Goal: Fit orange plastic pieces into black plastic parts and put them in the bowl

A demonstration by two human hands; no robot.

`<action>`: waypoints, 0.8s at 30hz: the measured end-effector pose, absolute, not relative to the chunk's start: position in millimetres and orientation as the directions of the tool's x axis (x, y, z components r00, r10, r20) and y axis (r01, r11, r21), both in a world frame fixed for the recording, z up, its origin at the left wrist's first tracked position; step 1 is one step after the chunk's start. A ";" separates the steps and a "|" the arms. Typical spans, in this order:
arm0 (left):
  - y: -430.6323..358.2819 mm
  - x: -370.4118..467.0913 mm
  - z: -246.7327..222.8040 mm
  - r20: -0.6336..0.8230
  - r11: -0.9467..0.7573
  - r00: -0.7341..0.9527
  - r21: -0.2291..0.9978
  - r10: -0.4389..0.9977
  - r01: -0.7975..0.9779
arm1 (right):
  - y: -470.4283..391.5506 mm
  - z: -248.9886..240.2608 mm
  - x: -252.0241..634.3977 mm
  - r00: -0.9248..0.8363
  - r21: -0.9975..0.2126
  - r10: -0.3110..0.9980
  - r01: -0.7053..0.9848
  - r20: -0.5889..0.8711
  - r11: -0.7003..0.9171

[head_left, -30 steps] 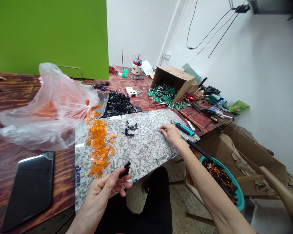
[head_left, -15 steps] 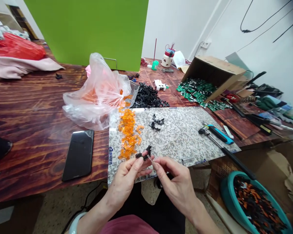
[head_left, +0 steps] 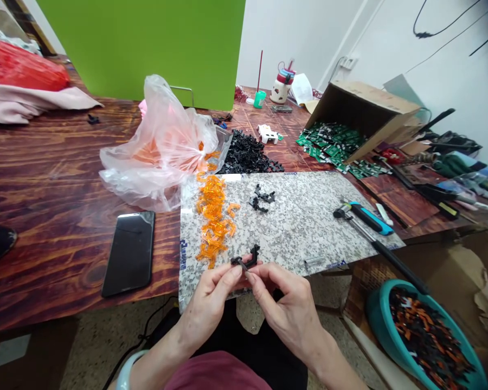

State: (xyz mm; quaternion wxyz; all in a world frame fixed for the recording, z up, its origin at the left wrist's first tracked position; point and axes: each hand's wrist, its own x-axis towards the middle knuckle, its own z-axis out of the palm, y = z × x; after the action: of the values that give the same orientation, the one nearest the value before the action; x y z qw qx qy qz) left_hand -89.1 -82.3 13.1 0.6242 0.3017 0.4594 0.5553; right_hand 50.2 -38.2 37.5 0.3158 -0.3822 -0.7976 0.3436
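Observation:
At the near edge of the speckled board (head_left: pixel 301 222), my left hand (head_left: pixel 213 290) is closed on a black plastic bracket (head_left: pixel 252 257). My right hand (head_left: pixel 282 292) pinches a thin, greyish sliver (head_left: pixel 243 265) whose tip lies against the bracket; its exact kind is too small to tell. Just beyond my left hand runs a heap of orange clear plastic pieces (head_left: pixel 212 216). A few loose black brackets (head_left: pixel 262 198) lie farther up the board.
Behind the board are a pile of black parts (head_left: pixel 248 154) and a plastic bag (head_left: pixel 158 151). A phone (head_left: pixel 129 252) lies left. To the right are a hammer (head_left: pixel 380 249), a blue-handled cutter (head_left: pixel 370 218), a tipped carton (head_left: pixel 374 108) of green circuit boards and a teal basin (head_left: pixel 376 319).
The black bracket has turned in my left hand. The thin sliver in my right hand has moved left across it. The whole view has shifted slightly.

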 end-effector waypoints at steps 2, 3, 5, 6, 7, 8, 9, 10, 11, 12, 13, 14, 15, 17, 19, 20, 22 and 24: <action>-83.4 -89.1 14.0 -0.231 0.195 -0.046 0.898 0.972 -0.393 | -39.1 38.3 50.7 -0.503 -0.782 0.830 0.406 0.240 0.473; -83.9 -89.2 14.5 -0.227 0.192 -0.048 0.902 0.973 -0.386 | -39.7 38.8 50.7 -0.500 -0.781 0.832 0.411 0.240 0.471; -84.5 -89.2 15.6 -0.217 0.185 -0.046 0.909 0.975 -0.373 | -41.1 39.7 50.6 -0.492 -0.786 0.839 0.412 0.233 0.461; -84.7 -89.2 15.9 -0.216 0.186 -0.044 0.914 0.975 -0.361 | -41.9 39.9 50.5 -0.491 -0.791 0.841 0.411 0.228 0.454; -84.7 -89.1 16.0 -0.217 0.189 -0.047 0.921 0.975 -0.341 | -42.6 39.9 50.3 -0.491 -0.794 0.843 0.411 0.221 0.448; -84.6 -88.9 15.8 -0.220 0.192 -0.054 0.929 0.974 -0.315 | -43.4 39.7 50.2 -0.490 -0.796 0.844 0.413 0.216 0.443; -84.5 -88.6 15.3 -0.224 0.197 -0.066 0.938 0.972 -0.285 | -44.1 39.3 50.0 -0.488 -0.795 0.846 0.417 0.213 0.440; -84.5 -88.3 14.6 -0.228 0.201 -0.081 0.946 0.970 -0.254 | -44.8 38.7 49.8 -0.486 -0.794 0.848 0.422 0.210 0.438; -84.4 -88.1 13.8 -0.229 0.203 -0.096 0.953 0.969 -0.226 | -45.5 38.2 49.7 -0.481 -0.793 0.852 0.427 0.207 0.434; -84.5 -87.8 12.9 -0.227 0.202 -0.109 0.958 0.968 -0.202 | -46.2 37.8 49.5 -0.476 -0.794 0.856 0.432 0.203 0.428; -84.6 -87.5 12.2 -0.224 0.200 -0.118 0.963 0.968 -0.182 | -47.0 37.5 49.3 -0.472 -0.796 0.859 0.434 0.198 0.422; -84.7 -87.2 11.8 -0.219 0.198 -0.124 0.966 0.968 -0.164 | -47.9 37.6 49.1 -0.470 -0.800 0.862 0.434 0.191 0.414; -84.7 -86.9 11.7 -0.212 0.192 -0.131 0.970 0.968 -0.148 | -48.8 37.8 48.9 -0.470 -0.806 0.864 0.433 0.181 0.404; -84.4 -86.3 12.4 -0.193 0.178 -0.152 0.978 0.969 -0.110 | -50.7 38.7 48.2 -0.470 -0.823 0.869 0.425 0.156 0.378; -83.5 -85.9 13.7 -0.170 0.161 -0.187 0.985 0.967 -0.063 | -52.0 39.5 47.5 -0.459 -0.846 0.878 0.410 0.132 0.341; -82.9 -85.8 14.4 -0.156 0.151 -0.205 0.988 0.966 -0.042 | -52.3 39.7 47.3 -0.448 -0.857 0.885 0.402 0.123 0.323; -81.6 -85.9 15.3 -0.134 0.133 -0.225 0.991 0.965 -0.020 | -51.9 39.5 47.5 -0.422 -0.871 0.899 0.389 0.120 0.299; -80.6 -86.2 15.7 -0.119 0.120 -0.224 0.993 0.967 -0.013 | -50.2 39.2 48.6 -0.410 -0.877 0.904 0.383 0.119 0.289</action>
State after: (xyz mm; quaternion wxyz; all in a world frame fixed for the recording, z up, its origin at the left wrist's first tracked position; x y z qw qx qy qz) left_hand -86.2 -80.6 15.7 0.4693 0.4095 0.5827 0.5221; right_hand 48.6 -50.2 39.2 0.3219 -0.4377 -0.7355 0.4047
